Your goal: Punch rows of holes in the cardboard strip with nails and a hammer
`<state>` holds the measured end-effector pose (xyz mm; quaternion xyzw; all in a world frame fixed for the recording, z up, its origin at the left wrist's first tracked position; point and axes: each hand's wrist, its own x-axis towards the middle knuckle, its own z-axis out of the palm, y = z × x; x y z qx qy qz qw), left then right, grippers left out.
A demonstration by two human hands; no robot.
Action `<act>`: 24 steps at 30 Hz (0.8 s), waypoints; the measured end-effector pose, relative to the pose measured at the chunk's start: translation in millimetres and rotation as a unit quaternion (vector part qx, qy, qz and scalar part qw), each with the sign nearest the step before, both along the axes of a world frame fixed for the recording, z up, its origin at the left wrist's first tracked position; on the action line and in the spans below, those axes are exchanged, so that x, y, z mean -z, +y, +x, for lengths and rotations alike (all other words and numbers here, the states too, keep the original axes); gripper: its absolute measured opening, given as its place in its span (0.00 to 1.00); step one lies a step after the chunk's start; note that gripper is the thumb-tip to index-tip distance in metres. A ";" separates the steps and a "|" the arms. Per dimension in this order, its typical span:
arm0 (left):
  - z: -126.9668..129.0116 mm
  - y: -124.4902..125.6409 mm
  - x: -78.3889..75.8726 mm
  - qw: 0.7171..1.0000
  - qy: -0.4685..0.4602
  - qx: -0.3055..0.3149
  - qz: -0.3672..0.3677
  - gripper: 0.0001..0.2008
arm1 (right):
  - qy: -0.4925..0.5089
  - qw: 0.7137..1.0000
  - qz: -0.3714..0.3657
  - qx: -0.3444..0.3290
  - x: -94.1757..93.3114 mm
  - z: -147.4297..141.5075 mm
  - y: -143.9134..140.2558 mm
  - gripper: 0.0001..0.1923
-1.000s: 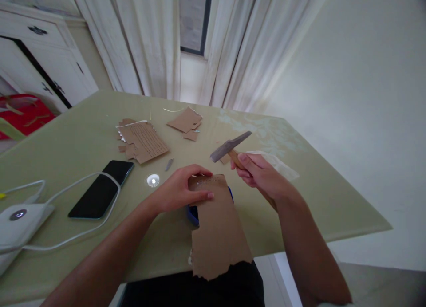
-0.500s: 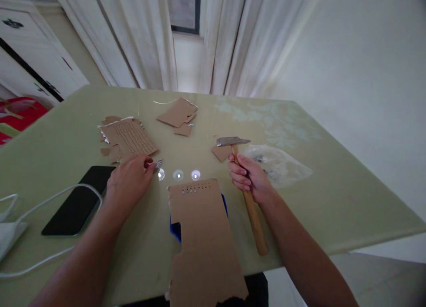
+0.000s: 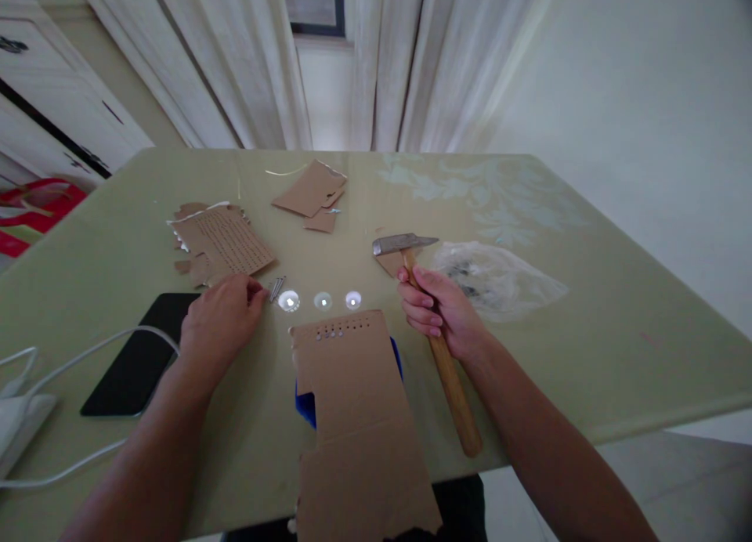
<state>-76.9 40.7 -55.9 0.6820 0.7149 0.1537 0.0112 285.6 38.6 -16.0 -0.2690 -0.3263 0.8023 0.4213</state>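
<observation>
Left fingers have left the long brown cardboard sheet unheld for slim silvery nails, grip unclear; right fingers clamp a wooden-handled steel hammer.

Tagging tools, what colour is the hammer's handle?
Light brown handle, best in the head view.

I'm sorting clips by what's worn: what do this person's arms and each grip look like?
The left forearm and right forearm are bare as far as they show, with no sleeve in view. The left grip and right grip are ungloved; no watch, bracelet or ring shows.
</observation>
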 end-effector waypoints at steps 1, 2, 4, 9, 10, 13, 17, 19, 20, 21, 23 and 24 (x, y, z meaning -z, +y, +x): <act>-0.6 0.0 0.9 1.000 -0.002 0.002 0.007 0.10 | -0.004 1.000 0.003 0.001 -0.1 -0.5 -0.1 0.19; -0.2 0.4 0.7 1.000 -0.004 -0.003 0.007 0.10 | -0.007 1.000 0.006 0.004 -0.2 -0.9 -0.2 0.20; 3.9 1.4 -3.6 1.000 -0.010 -0.015 0.004 0.10 | -0.012 1.000 0.012 0.008 -0.5 -1.6 -0.3 0.20; 39.5 -13.1 -31.9 0.961 -0.261 0.077 0.053 0.16 | -0.015 1.000 0.015 0.010 0.0 -3.1 -1.2 0.21; 49.3 -19.7 -37.4 0.941 -0.309 0.114 0.078 0.15 | -0.015 1.000 0.014 0.010 0.4 -3.6 -1.6 0.21; 74.0 -39.2 -47.4 0.883 -0.402 0.203 0.132 0.06 | -0.016 1.000 0.013 0.011 1.8 -5.7 -3.0 0.20; 86.2 -49.4 -46.8 0.860 -0.423 0.269 0.099 0.04 | -0.018 1.000 0.021 0.007 3.2 -9.0 -5.0 0.20; 86.5 -48.1 -45.0 0.871 -0.400 0.274 0.083 0.04 | -0.022 0.999 0.023 0.002 3.5 -10.2 -5.5 0.20; 86.3 -47.0 -44.5 0.875 -0.390 0.276 0.076 0.05 | -0.024 0.999 0.024 -0.001 3.6 -10.7 -5.7 0.20; 86.3 -45.9 -44.4 0.878 -0.382 0.278 0.072 0.05 | -0.024 0.999 0.024 -0.003 3.7 -11.0 -5.7 0.20; 86.7 -44.4 -45.1 0.880 -0.376 0.284 0.070 0.05 | -0.022 0.999 0.024 -0.005 3.9 -11.4 -5.5 0.21; 87.1 -44.0 -45.7 0.879 -0.374 0.286 0.070 0.06 | -0.021 0.999 0.025 -0.006 4.1 -11.6 -5.4 0.21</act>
